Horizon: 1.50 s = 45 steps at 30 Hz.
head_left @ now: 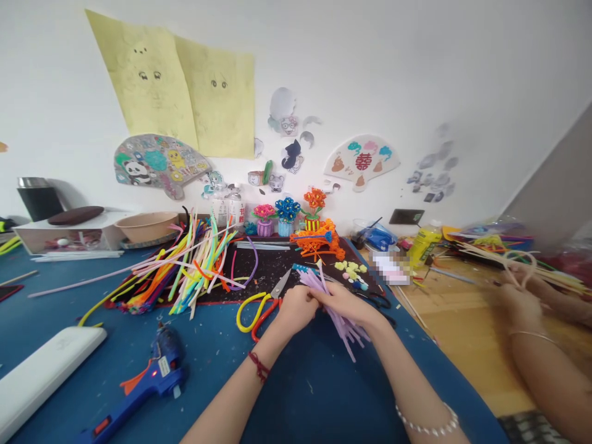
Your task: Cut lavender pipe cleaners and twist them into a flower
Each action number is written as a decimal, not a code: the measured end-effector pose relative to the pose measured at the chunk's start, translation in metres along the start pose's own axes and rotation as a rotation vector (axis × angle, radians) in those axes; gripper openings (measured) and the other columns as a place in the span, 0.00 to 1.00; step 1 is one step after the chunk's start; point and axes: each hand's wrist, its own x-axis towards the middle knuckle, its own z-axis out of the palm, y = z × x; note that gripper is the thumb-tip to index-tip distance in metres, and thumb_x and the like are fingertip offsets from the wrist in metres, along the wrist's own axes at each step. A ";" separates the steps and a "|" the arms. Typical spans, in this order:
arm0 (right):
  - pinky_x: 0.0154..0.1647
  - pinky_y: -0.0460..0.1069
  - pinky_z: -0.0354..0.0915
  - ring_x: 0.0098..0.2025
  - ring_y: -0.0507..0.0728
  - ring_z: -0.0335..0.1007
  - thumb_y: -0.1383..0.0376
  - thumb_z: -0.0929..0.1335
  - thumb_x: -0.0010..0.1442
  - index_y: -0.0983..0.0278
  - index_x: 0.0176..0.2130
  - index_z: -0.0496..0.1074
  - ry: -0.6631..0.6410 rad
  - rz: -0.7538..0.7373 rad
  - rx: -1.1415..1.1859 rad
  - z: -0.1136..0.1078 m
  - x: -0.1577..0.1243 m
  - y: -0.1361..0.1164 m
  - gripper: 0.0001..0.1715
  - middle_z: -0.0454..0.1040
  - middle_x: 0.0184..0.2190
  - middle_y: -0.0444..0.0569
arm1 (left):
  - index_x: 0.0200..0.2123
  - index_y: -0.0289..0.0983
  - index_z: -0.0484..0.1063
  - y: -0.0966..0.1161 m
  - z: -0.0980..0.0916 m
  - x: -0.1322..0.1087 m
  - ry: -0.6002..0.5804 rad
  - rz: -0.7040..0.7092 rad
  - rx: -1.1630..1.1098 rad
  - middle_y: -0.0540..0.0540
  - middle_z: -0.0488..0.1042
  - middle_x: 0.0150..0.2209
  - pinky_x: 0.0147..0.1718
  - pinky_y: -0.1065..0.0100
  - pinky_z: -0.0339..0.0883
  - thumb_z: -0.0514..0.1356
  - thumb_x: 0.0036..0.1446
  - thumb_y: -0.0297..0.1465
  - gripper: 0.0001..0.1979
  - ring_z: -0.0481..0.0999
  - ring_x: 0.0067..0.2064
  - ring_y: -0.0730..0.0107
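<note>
A bundle of light purple pipe cleaners (pixel 345 327) lies across both my hands, its ends fanning out above and below them. My right hand (pixel 342 301) is closed around the bundle, with a beaded bracelet at the wrist. Against it, my left hand (pixel 298 305) has its fingers curled in on the same bundle; a dark red cord circles that wrist. The fingertips are partly hidden. Just left of my hands, scissors (pixel 261 311) with yellow and red handles lie on the dark mat. Another pair with black handles (pixel 382 302) is partly hidden beyond my right hand.
A blue glue gun (pixel 155 376) with a red light lies at front left, near a white case (pixel 50 376). Many coloured pipe cleaners (pixel 194 265) are heaped at left. Small pipe-cleaner flower pots (pixel 285 227) stand behind. At right, another person's hands (pixel 525 296) hold a pale loop.
</note>
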 end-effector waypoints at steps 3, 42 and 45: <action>0.28 0.49 0.64 0.27 0.55 0.69 0.49 0.68 0.55 0.62 0.37 0.69 -0.104 -0.013 0.394 0.002 -0.003 -0.007 0.19 0.72 0.26 0.45 | 0.28 0.36 0.76 0.001 -0.004 -0.001 0.040 0.040 -0.078 0.47 0.77 0.24 0.27 0.73 0.62 0.52 0.52 0.25 0.12 0.75 0.27 0.70; 0.47 0.54 0.67 0.43 0.60 0.73 0.60 0.75 0.48 0.63 0.47 0.72 0.051 -0.127 0.613 0.006 0.000 -0.016 0.26 0.76 0.43 0.51 | 0.22 0.36 0.66 -0.003 -0.010 0.001 0.464 -0.030 -0.463 0.52 0.65 0.19 0.24 0.72 0.52 0.51 0.57 0.35 0.14 0.62 0.23 0.74; 0.44 0.52 0.68 0.39 0.58 0.74 0.60 0.76 0.48 0.62 0.46 0.73 0.092 -0.093 0.665 0.003 0.001 -0.013 0.25 0.77 0.38 0.49 | 0.23 0.36 0.68 -0.006 -0.009 0.005 0.403 -0.070 -0.596 0.53 0.66 0.18 0.22 0.73 0.54 0.54 0.54 0.34 0.11 0.63 0.21 0.75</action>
